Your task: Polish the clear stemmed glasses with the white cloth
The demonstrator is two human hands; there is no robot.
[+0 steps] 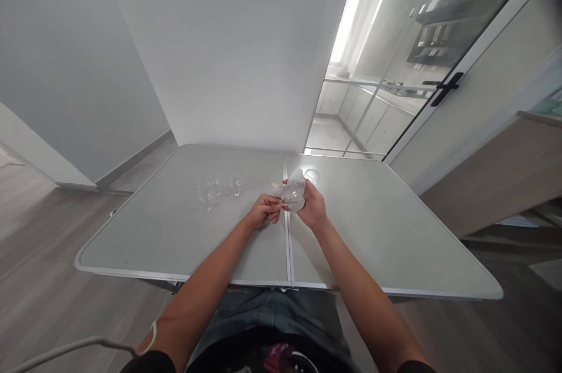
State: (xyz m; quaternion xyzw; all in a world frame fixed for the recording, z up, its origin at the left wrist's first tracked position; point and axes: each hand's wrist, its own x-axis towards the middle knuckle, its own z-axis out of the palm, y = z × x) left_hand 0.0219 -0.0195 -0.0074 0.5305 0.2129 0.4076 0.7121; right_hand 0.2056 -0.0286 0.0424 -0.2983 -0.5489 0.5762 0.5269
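Observation:
Above the middle of the table, a clear glass [295,196] is held between both hands, its rounded body toward the right. The fingers of my left hand [265,208] are closed on its narrow left end, which looks like a stem. My right hand [313,204] wraps round the right side of the body, with a whitish cloth [295,177] bunched against the glass. Several clear glasses [214,187] stand on the table to the left of my left hand. Just beyond my right hand is a clear round glass piece [312,175], its full shape partly hidden.
The pale folding table [373,232] has a metal rim and a centre seam. A white wall [228,51] rises behind it. To the right is a glass door with a black handle [446,89]. A white cable [88,342] runs beside my left arm.

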